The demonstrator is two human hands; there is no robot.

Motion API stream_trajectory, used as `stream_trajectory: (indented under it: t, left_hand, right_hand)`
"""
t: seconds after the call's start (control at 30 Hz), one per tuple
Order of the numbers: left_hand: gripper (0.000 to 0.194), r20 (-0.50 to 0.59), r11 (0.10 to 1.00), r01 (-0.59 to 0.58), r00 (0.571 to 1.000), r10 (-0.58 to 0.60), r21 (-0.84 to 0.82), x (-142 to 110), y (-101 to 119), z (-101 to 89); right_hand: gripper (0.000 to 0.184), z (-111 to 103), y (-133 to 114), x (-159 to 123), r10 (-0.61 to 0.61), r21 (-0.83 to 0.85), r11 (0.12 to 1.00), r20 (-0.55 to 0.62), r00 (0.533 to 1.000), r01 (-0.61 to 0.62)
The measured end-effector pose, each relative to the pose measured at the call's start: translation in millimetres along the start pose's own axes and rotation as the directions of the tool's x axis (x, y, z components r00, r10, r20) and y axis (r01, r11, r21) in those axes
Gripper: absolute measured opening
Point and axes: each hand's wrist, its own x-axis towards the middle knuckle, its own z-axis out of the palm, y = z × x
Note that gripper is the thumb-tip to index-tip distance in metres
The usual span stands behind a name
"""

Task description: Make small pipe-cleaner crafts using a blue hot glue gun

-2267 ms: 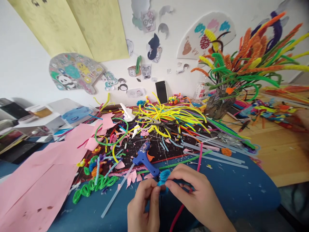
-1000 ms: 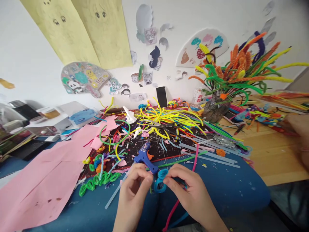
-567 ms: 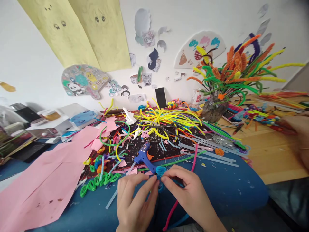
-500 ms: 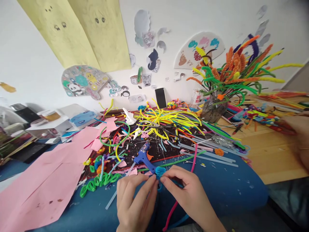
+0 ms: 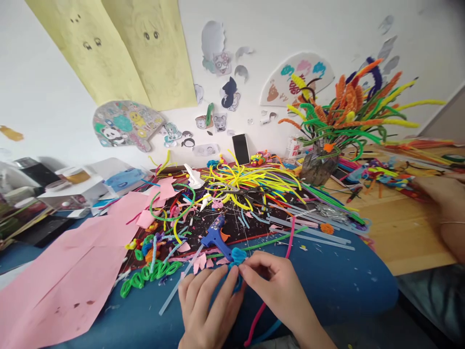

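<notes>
My left hand (image 5: 205, 305) and my right hand (image 5: 276, 290) meet at the near edge of a blue table (image 5: 337, 286). Both pinch a small coiled blue pipe cleaner piece (image 5: 237, 258) between fingertips. The left fingers press on it from the left, the right thumb and forefinger from the right. A pink pipe cleaner (image 5: 279, 286) runs under my right hand towards me. A blue glue gun (image 5: 217, 234) lies just beyond the hands on a dark mat.
Pink paper (image 5: 61, 271) covers the left. Green coiled pieces (image 5: 145, 276) and clear glue sticks (image 5: 316, 237) lie around. A yellow pipe cleaner heap (image 5: 250, 179), a phone (image 5: 240, 148) and a vase of pipe cleaner stems (image 5: 321, 165) stand behind. Another person's hand (image 5: 445, 203) works at the right.
My hands have closed in on the blue coil and lowered it to the table; the left fingers now stretch across it. The view has shifted slightly.
</notes>
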Motion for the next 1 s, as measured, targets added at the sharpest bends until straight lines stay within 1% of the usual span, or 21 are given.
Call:
stream_trajectory:
  t: [0.07, 0.13, 0.27, 0.37, 0.43, 0.5, 0.7, 0.77, 0.87, 0.93, 1.0]
  left_hand:
    - [0.015, 0.011, 0.999, -0.042, 0.999, 0.042, 0.001, 0, -3, -1.3]
    - [0.012, 0.029, 0.998, -0.065, 0.997, 0.065, -0.001, 2, -6, -4.1]
    - [0.017, 0.013, 0.993, -0.111, 0.994, 0.110, 0.037, 5, -16, -9.8]
    - [0.022, 0.056, 0.981, -0.183, 0.982, 0.180, 0.070, 3, -24, -12.1]
    - [0.023, 0.063, 0.975, -0.212, 0.976, 0.208, 0.068, 1, -28, -12.5]
    - [0.025, 0.045, 0.973, -0.223, 0.974, 0.221, 0.052, 1, -31, -12.0]
    - [0.031, 0.005, 0.966, -0.257, 0.966, 0.257, 0.037, 8, -34, -4.6]
    - [0.026, -0.015, 0.963, -0.264, 0.964, 0.265, 0.061, 9, -35, -1.4]
    - [0.009, -0.018, 0.959, -0.266, 0.963, 0.269, 0.097, 8, -35, 2.1]
    - [0.008, -0.029, 0.969, -0.229, 0.972, 0.233, 0.089, 6, -33, 4.0]
    - [0.004, -0.064, 0.986, -0.153, 0.986, 0.157, 0.060, 4, -29, 6.1]
  right_hand:
    - [0.021, 1, 0, 1, 0.032, 0.012, 0.999, 0.019, 0.999, -0.032]
    - [0.023, 2, 0, 2, 0.067, 0.028, 0.997, 0.045, 0.997, -0.068]
    - [0.024, 2, -2, 3, 0.125, 0.038, 0.991, 0.107, 0.986, -0.130]
    - [0.024, 2, -2, 4, 0.157, 0.026, 0.986, 0.137, 0.978, -0.162]
    - [0.025, 3, -1, 5, 0.174, 0.027, 0.983, 0.166, 0.971, -0.180]
    - [0.026, 4, -1, 6, 0.192, 0.026, 0.979, 0.189, 0.963, -0.200]
    - [0.027, 4, -1, 9, 0.233, 0.039, 0.969, 0.187, 0.954, -0.245]
    - [0.028, 4, 0, 8, 0.247, 0.055, 0.964, 0.196, 0.949, -0.262]
    - [0.027, 4, 3, 5, 0.275, 0.106, 0.946, 0.232, 0.933, -0.306]
    - [0.027, 4, 5, 2, 0.290, 0.148, 0.932, 0.242, 0.926, -0.331]
    - [0.028, 4, 6, -1, 0.291, 0.190, 0.921, 0.243, 0.925, -0.340]
